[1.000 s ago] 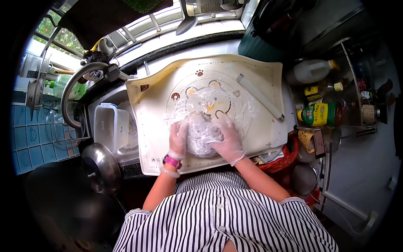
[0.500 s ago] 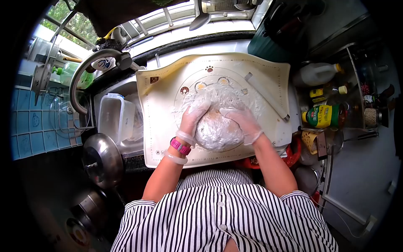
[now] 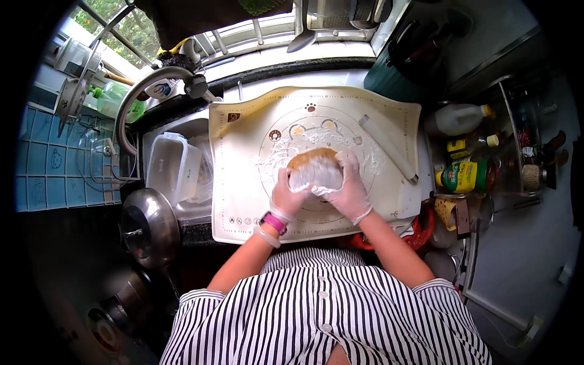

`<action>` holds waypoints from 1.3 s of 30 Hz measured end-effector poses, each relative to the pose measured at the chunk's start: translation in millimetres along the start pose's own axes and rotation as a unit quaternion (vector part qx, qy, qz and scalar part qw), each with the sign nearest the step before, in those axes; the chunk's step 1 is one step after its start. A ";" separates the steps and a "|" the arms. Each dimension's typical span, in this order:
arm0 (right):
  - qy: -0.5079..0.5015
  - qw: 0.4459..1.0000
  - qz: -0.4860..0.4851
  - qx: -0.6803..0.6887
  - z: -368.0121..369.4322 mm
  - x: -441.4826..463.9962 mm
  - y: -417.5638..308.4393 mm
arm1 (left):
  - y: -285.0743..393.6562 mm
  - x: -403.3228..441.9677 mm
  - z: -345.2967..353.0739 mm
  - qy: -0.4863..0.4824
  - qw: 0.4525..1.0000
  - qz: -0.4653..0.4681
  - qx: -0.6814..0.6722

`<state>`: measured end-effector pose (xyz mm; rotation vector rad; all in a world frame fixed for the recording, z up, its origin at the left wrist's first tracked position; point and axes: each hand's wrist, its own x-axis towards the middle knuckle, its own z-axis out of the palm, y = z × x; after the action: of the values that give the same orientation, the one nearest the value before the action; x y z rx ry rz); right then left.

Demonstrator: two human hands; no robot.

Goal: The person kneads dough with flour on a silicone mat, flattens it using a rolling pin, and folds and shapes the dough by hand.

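A lump of dough [image 3: 314,165], brownish on its far side and white with flour on the near side, is held above the kneading mat [image 3: 243,201]. My left hand [image 3: 288,193], in a clear glove, grips its left and near side. My right hand [image 3: 347,187], gloved the same way, curls round its right side. The thumbs come close together at the near edge. Motion blurs the dough's floured face. Loose flour [image 3: 277,149] is scattered over the mat's printed circle. A pale rolling pin [image 3: 389,149] lies slanted on the mat's right side.
Left of the mat, a clear plastic container [image 3: 172,167] stands in the sink [image 3: 198,210] under a curved faucet [image 3: 131,106]. A metal lid [image 3: 150,228] is at the lower left. Several bottles [image 3: 465,176] stand in a rack on the right. A teal knife holder [image 3: 395,73] is at the back.
The dough has been lifted and tipped, so its brown side now shows on top. My hands have moved from its upper sides to its near side and right side. The camera view has shifted slightly.
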<state>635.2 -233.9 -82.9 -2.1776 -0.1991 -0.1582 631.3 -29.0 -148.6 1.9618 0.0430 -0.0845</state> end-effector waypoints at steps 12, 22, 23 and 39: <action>-0.155 0.940 0.043 -0.300 33.2 32.6 4.1 | 32.4 17.9 -1.9 -0.088 0.961 -0.076 0.251; -0.096 0.956 0.200 -0.191 69.5 119.0 79.0 | 28.9 153.7 -2.1 -0.224 0.893 -0.195 0.338; -0.093 0.956 0.197 -0.194 63.1 128.3 76.1 | 29.2 156.4 -9.3 -0.236 0.906 -0.163 0.311; -0.200 0.917 -0.028 -0.345 13.8 56.4 46.1 | 45.4 77.1 -11.2 -0.060 0.926 0.216 0.303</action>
<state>700.2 -244.2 -117.0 -2.8967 -0.4974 0.2291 711.7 -36.7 -108.5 2.5299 -0.5568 0.0842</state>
